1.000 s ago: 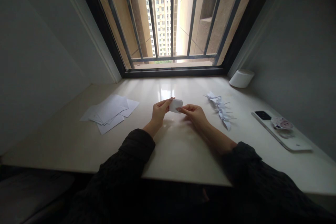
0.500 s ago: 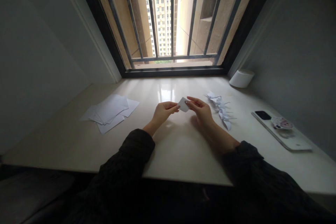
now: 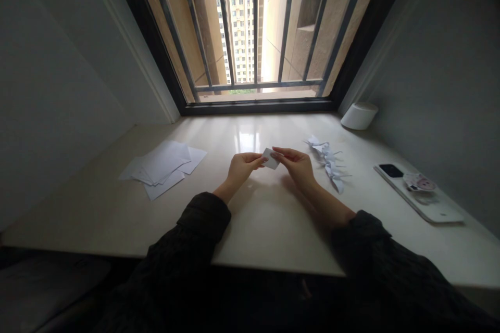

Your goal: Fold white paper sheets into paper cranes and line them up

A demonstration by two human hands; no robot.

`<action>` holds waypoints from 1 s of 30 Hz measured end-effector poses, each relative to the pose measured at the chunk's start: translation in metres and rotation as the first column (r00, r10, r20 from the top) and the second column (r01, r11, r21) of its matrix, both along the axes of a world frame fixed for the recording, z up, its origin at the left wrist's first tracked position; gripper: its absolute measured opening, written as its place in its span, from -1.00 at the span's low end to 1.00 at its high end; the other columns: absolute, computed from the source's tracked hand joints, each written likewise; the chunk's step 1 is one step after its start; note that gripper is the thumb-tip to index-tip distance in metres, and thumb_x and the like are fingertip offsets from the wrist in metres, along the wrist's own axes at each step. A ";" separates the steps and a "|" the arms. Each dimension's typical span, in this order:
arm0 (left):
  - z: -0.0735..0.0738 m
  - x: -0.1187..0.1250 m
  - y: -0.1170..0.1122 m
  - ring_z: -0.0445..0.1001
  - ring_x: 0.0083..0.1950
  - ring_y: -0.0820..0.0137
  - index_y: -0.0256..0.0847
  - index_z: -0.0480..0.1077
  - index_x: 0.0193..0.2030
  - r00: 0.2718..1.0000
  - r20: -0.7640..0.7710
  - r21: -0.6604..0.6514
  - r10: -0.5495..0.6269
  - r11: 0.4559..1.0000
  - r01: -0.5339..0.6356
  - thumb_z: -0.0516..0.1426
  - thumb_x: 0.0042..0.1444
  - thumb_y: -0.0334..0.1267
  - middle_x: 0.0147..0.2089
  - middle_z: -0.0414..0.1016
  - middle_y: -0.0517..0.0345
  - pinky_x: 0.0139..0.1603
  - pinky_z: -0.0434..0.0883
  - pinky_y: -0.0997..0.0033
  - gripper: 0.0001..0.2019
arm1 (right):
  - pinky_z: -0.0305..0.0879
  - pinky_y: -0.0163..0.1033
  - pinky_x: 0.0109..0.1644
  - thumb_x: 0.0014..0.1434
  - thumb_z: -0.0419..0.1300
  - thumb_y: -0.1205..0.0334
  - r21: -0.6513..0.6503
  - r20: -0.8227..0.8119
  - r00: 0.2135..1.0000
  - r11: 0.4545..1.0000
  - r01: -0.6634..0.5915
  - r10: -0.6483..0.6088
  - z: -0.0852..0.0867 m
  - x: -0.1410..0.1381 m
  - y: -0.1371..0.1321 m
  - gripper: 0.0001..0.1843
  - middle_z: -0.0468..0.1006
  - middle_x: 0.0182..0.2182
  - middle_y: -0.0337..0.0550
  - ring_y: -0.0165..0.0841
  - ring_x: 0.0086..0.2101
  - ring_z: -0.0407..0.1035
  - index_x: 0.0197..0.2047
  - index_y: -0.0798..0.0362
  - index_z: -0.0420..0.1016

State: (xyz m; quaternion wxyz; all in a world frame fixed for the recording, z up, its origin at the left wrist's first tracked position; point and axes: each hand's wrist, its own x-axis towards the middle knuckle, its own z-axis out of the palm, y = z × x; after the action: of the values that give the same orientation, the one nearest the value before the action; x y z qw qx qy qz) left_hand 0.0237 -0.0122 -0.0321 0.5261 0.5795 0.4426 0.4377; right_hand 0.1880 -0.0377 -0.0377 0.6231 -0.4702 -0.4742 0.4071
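Observation:
A small folded square of white paper (image 3: pixel 271 159) is held up over the pale counter, turned corner-down like a diamond. My left hand (image 3: pixel 242 170) pinches its left corner between thumb and fingers. On the other side, my right hand (image 3: pixel 296 165) grips the upper right edge, thumb against the near face and fingers behind. The fingers partly cover the paper, so its folds cannot be made out. Just right of my right hand lie several folded paper cranes (image 3: pixel 328 162) in a row.
Loose white paper sheets (image 3: pixel 166 162) lie in an overlapping pile on the left. A white phone (image 3: pixel 420 193) rests at the right, with a sticker-like grip on its back. A white cylinder-like object (image 3: pixel 359 116) leans by the right wall, near the barred window (image 3: pixel 253 36).
My right hand has shifted slightly left and closer to my left hand. The folded paper has moved a little left and down with it. Everything else stays put.

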 end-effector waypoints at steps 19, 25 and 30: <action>0.000 0.001 0.000 0.54 -0.36 0.39 -0.29 0.57 -0.22 0.999 0.012 -0.001 -0.051 0.999 0.051 0.35 -0.17 -0.15 -0.31 0.62 -0.01 -0.26 0.44 0.41 -0.65 | 0.41 -0.12 -0.19 -0.12 0.37 0.05 0.020 0.041 0.999 1.000 -0.004 0.003 -0.001 0.001 0.000 -0.64 0.65 -0.30 -0.10 -0.21 -0.30 0.51 -0.23 0.01 0.63; 0.001 -0.001 0.000 0.54 -0.36 0.38 -0.31 0.58 -0.26 0.995 0.041 -0.034 -0.087 0.996 0.088 0.37 -0.22 -0.14 -0.32 0.61 -0.01 -0.20 0.46 0.35 -0.63 | 0.41 -0.13 -0.20 -0.13 0.38 0.03 -0.019 0.057 0.998 1.000 -0.023 0.024 -0.002 0.003 0.002 -0.60 0.65 -0.32 -0.08 -0.23 -0.33 0.50 -0.21 0.05 0.62; 0.002 -0.001 0.000 0.55 -0.35 0.37 -0.31 0.57 -0.23 0.997 0.058 -0.062 -0.050 0.997 0.053 0.36 -0.22 -0.13 -0.35 0.61 0.00 -0.19 0.45 0.34 -0.61 | 0.38 -0.22 -0.27 -0.21 0.42 0.00 -0.050 0.033 0.997 0.996 -0.075 0.076 -0.003 0.006 0.006 -0.42 0.61 -0.42 -0.17 -0.34 -0.41 0.45 -0.09 0.06 0.56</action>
State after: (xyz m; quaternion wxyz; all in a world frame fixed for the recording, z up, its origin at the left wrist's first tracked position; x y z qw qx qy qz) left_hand 0.0226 -0.0124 -0.0297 0.5677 0.5611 0.4263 0.4257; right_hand 0.1936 -0.0313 -0.0410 0.5874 -0.4738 -0.4924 0.4335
